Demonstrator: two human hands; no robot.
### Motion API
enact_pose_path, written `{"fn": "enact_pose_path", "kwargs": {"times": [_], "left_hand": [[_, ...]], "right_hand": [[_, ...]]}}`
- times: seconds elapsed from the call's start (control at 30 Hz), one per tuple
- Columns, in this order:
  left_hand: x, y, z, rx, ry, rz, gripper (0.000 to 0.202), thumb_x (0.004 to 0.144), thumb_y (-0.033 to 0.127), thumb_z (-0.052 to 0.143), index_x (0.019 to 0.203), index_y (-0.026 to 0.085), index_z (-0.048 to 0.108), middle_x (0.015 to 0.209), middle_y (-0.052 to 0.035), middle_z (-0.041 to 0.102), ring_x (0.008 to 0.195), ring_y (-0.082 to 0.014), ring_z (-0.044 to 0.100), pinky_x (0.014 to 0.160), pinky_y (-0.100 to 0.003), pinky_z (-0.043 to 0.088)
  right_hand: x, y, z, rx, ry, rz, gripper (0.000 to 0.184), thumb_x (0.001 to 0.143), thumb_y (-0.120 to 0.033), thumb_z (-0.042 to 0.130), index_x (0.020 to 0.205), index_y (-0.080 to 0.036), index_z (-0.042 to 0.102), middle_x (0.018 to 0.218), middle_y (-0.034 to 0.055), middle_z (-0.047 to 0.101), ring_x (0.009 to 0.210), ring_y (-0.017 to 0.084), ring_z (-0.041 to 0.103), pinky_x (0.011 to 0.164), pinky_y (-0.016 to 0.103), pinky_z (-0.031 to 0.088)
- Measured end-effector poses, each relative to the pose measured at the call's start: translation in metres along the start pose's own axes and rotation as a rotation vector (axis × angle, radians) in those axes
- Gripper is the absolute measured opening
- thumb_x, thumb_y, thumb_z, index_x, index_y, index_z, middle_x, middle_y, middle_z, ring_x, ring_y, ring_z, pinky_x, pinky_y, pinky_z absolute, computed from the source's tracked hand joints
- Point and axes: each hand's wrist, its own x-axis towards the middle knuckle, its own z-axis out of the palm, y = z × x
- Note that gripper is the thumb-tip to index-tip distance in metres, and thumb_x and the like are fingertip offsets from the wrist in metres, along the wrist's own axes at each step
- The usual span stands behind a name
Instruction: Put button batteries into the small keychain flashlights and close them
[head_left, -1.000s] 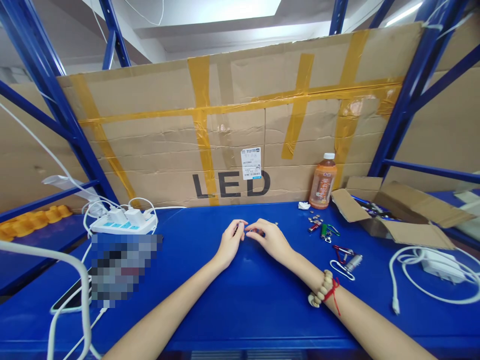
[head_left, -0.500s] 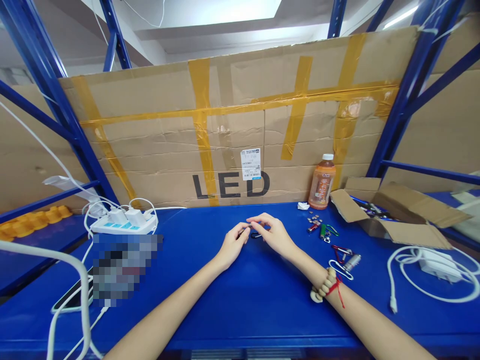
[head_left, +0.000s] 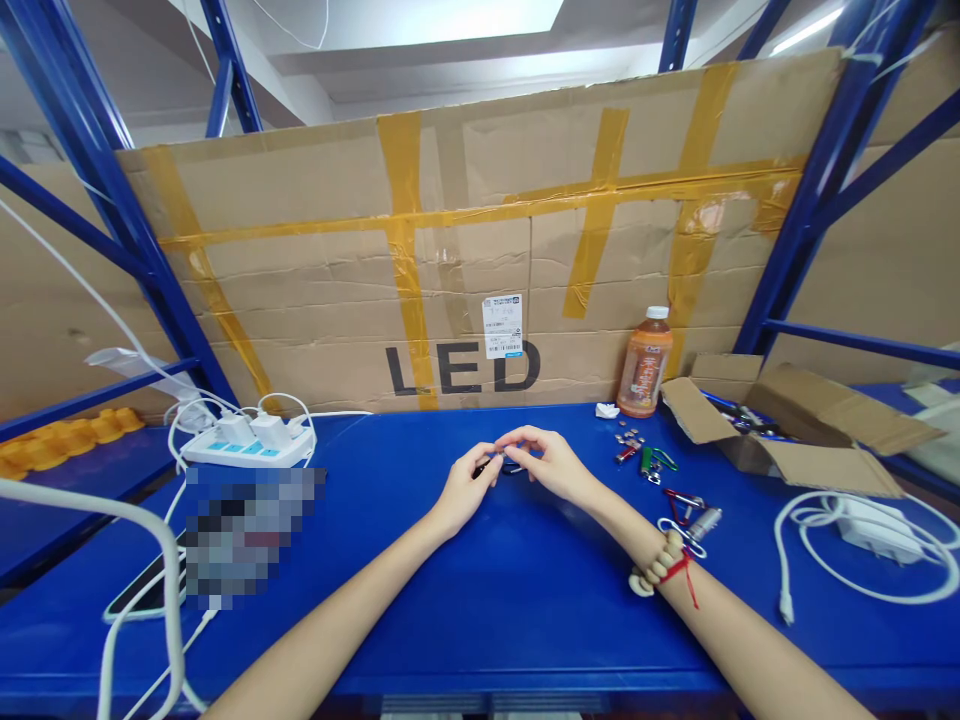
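My left hand [head_left: 463,490] is closed around a small black keychain flashlight [head_left: 481,467], mostly hidden by the fingers. A black carabiner [head_left: 513,468] shows between the two hands, low over the blue tabletop; it seems to hang from the flashlight. My right hand [head_left: 551,463] pinches with thumb and forefinger at the flashlight's end, touching the left fingertips. Whatever sits in that pinch is too small to make out. To the right lie a green flashlight with carabiner [head_left: 646,461], a red one [head_left: 628,450], a silver one [head_left: 703,523] and several small round pieces [head_left: 622,430].
An open carton [head_left: 780,455] holding more such pieces stands at the right, beside an orange drink bottle [head_left: 645,365]. A white charger with cable [head_left: 877,530] lies near it. At left are a power strip [head_left: 247,452] and a phone [head_left: 146,595]. Taped cardboard [head_left: 337,300] walls the back.
Both hands stay together in nearly the same place. The right wrist has shifted slightly right, and a little more of the black flashlight shows in my left hand.
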Motion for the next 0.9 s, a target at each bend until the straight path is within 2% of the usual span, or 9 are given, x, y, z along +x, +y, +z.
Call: {"fn": "enact_pose_path", "kwargs": {"times": [0.13, 0.3, 0.47, 0.57, 0.7, 0.8, 0.9], "left_hand": [[-0.001, -0.001, -0.001, 0.011, -0.017, 0.021, 0.028, 0.081, 0.038, 0.048, 0.092, 0.014, 0.055, 0.061, 0.0034, 0.044, 0.057, -0.0097, 0.041, 0.061, -0.023, 0.034], [-0.003, 0.000, 0.000, 0.064, -0.018, 0.020, 0.025, 0.080, 0.033, 0.050, 0.095, 0.014, 0.054, 0.064, 0.0021, 0.048, 0.057, -0.0096, 0.043, 0.059, -0.022, 0.035], [-0.006, 0.003, 0.000, 0.182, -0.034, 0.041, 0.023, 0.080, 0.034, 0.049, 0.095, 0.017, 0.057, 0.061, 0.0022, 0.051, 0.057, -0.0110, 0.047, 0.055, -0.021, 0.038], [-0.006, 0.003, -0.001, 0.229, -0.059, 0.065, 0.027, 0.081, 0.033, 0.048, 0.101, 0.018, 0.059, 0.071, -0.0014, 0.060, 0.059, -0.0118, 0.050, 0.058, -0.022, 0.041], [-0.005, 0.002, -0.001, 0.239, -0.059, 0.067, 0.028, 0.081, 0.031, 0.048, 0.098, 0.017, 0.065, 0.085, -0.0054, 0.066, 0.059, -0.0118, 0.051, 0.061, -0.024, 0.041], [-0.003, 0.000, -0.001, 0.212, -0.014, 0.062, 0.030, 0.081, 0.032, 0.048, 0.099, 0.016, 0.065, 0.074, -0.0035, 0.063, 0.059, -0.0122, 0.050, 0.061, -0.024, 0.040], [-0.002, -0.001, -0.001, 0.188, 0.037, 0.063, 0.031, 0.081, 0.033, 0.047, 0.098, 0.013, 0.064, 0.063, -0.0009, 0.056, 0.059, -0.0122, 0.048, 0.061, -0.024, 0.039]], "right_hand": [[0.000, -0.003, -0.004, 0.022, -0.046, 0.046, 0.027, 0.072, -0.033, 0.059, 0.091, -0.013, 0.062, 0.072, 0.0026, 0.059, 0.054, 0.008, 0.050, 0.045, 0.020, 0.042], [-0.001, -0.006, -0.007, 0.027, -0.100, 0.047, 0.021, 0.071, -0.033, 0.060, 0.081, -0.014, 0.057, 0.066, -0.0001, 0.056, 0.050, 0.007, 0.047, 0.044, 0.019, 0.040], [-0.001, -0.003, -0.011, 0.163, -0.163, 0.165, 0.037, 0.063, -0.038, 0.067, 0.088, -0.015, 0.051, 0.065, -0.0025, 0.056, 0.050, 0.007, 0.049, 0.044, 0.019, 0.040], [-0.002, -0.001, -0.013, 0.228, -0.174, 0.259, 0.046, 0.058, -0.040, 0.071, 0.090, -0.016, 0.049, 0.061, -0.0043, 0.057, 0.047, 0.006, 0.047, 0.044, 0.019, 0.039], [-0.003, -0.001, -0.013, 0.263, -0.144, 0.333, 0.048, 0.054, -0.042, 0.073, 0.087, -0.016, 0.049, 0.055, -0.0060, 0.056, 0.044, 0.005, 0.042, 0.040, 0.017, 0.034], [-0.002, 0.000, -0.010, 0.235, -0.103, 0.331, 0.045, 0.055, -0.043, 0.072, 0.083, -0.015, 0.052, 0.055, -0.0049, 0.057, 0.044, 0.005, 0.042, 0.038, 0.016, 0.032], [-0.001, 0.002, -0.007, 0.183, -0.047, 0.265, 0.040, 0.059, -0.044, 0.070, 0.082, -0.013, 0.059, 0.062, -0.0006, 0.061, 0.046, 0.006, 0.046, 0.038, 0.017, 0.033]]}}
